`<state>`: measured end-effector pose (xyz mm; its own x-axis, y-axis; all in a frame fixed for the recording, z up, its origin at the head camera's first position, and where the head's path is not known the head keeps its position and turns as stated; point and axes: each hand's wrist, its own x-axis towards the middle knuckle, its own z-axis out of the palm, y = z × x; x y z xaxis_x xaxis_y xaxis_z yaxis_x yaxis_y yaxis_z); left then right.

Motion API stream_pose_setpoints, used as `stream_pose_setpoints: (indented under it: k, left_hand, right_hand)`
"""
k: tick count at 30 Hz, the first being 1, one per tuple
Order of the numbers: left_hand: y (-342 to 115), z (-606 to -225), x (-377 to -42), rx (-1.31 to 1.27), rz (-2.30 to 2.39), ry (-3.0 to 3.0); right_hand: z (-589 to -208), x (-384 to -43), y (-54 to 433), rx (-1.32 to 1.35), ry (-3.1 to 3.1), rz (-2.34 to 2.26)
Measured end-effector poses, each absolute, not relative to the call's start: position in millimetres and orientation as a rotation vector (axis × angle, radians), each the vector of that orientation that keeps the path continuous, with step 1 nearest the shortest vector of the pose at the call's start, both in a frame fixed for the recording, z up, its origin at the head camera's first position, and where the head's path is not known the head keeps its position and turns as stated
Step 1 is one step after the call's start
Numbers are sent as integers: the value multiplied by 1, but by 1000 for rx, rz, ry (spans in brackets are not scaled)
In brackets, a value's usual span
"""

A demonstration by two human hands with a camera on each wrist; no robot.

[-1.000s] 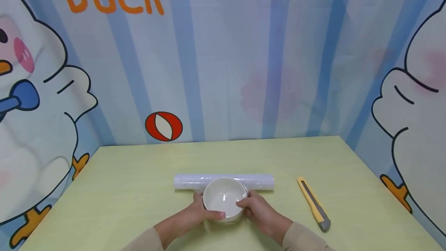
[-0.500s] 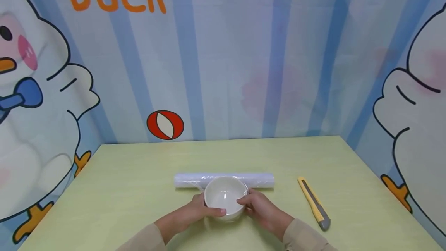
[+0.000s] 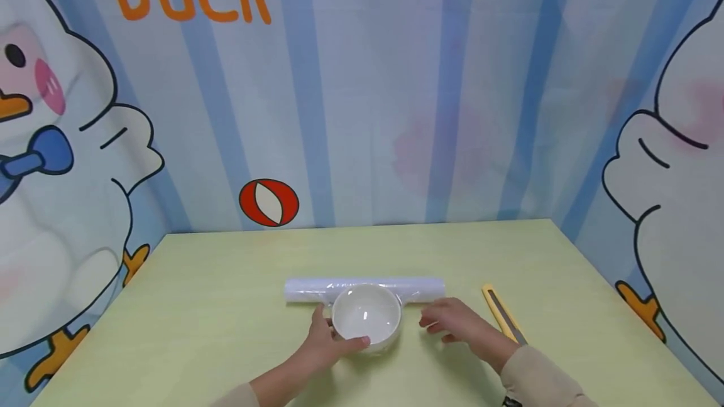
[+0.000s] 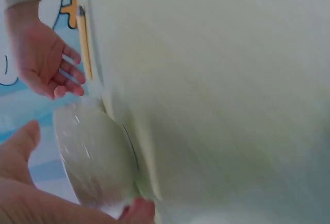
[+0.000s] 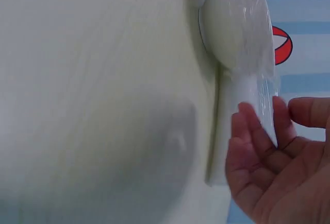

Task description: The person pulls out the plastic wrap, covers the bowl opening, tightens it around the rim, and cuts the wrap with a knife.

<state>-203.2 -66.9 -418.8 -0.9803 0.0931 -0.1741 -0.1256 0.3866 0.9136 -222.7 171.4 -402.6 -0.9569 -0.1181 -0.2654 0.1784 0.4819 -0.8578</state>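
Observation:
A white bowl (image 3: 366,316) with clear cling film (image 5: 255,33) stretched over its mouth and down its sides stands on the table. My left hand (image 3: 325,345) holds the bowl from its left, the thumb along the near rim; some fingertips are hidden behind it. Apart from the bowl, on its right, my right hand (image 3: 455,320) hovers with loosely bent fingers and nothing in them. Directly behind the bowl lies a roll of cling film (image 3: 425,290), and film runs between the two. A yellow and grey utility knife (image 3: 501,313) lies right of my right hand, its near end hidden by the sleeve.
The pale green table (image 3: 226,269) ends at a blue striped curtain (image 3: 373,112) along the back. Printed white ducks (image 3: 68,206) cover the side cloths.
My right hand has let go of the bowl and moved right toward the utility knife. My left hand stays at the bowl's left side.

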Motion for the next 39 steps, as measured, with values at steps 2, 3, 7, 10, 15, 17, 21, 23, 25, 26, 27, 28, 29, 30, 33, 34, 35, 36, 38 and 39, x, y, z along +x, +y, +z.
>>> stream_pose_setpoints:
  k: [2,3,7,10,15,17,21,23,25,26,27,28,29,30,33,34,35,36,38,39]
  left_hand:
    - [-62,-418,-198,-61,1663,2467]
    - [-59,-417,-196,-89,1672,2480]
    - [-43,-417,-193,-225,1756,2488]
    - [-31,-419,-193,-322,1784,2498]
    - [-18,-425,-196,-392,1734,2565]
    - [-17,-426,-197,-406,1707,2602]
    - [-18,-428,-199,-401,1686,2667]
    - [-19,-428,-198,-385,1697,2674]
    - [-19,-428,-198,-365,1711,2676]
    - [-19,-428,-198,-358,1715,2678]
    - [-18,-428,-197,-348,1722,2682]
    - [-18,-428,-197,-336,1733,2675]
    - [-18,-428,-198,-321,1737,2680]
    - [-19,-428,-198,-311,1740,2681]
    - [-22,-428,-199,-279,1748,2659]
    - [-24,-428,-200,-268,1746,2652]
    - [-26,-428,-200,-259,1749,2644]
    - [-28,-429,-201,-249,1755,2627]
    - [-32,-431,-201,-207,1770,2599]
    - [-35,-432,-202,-180,1779,2587]
  right_hand:
    - [-399,-228,179,-55,2668,-1294]
    - [-397,-231,182,-135,2784,-1201]
    - [-401,-248,186,-517,3178,-691]
    - [-411,-261,184,-698,3245,-375]
    - [-428,-270,177,-660,3205,-270]
    - [-432,-272,175,-629,3231,-280]
    - [-436,-274,172,-610,3284,-280]
    - [-438,-274,172,-620,3307,-269]
    - [-439,-275,173,-637,3332,-242]
    - [-440,-275,174,-649,3348,-220]
    - [-440,-274,175,-656,3363,-195]
    - [-440,-274,176,-658,3377,-165]
    - [-439,-273,177,-656,3386,-140]
    - [-437,-272,178,-653,3387,-121]
    - [-433,-267,178,-637,3370,-99]
    - [-432,-266,178,-633,3361,-102]
    - [-432,-264,177,-631,3351,-109]
    - [-431,-263,176,-630,3343,-108]
    - [-431,-262,175,-622,3338,-84]
    - [-431,-261,175,-621,3337,-66]
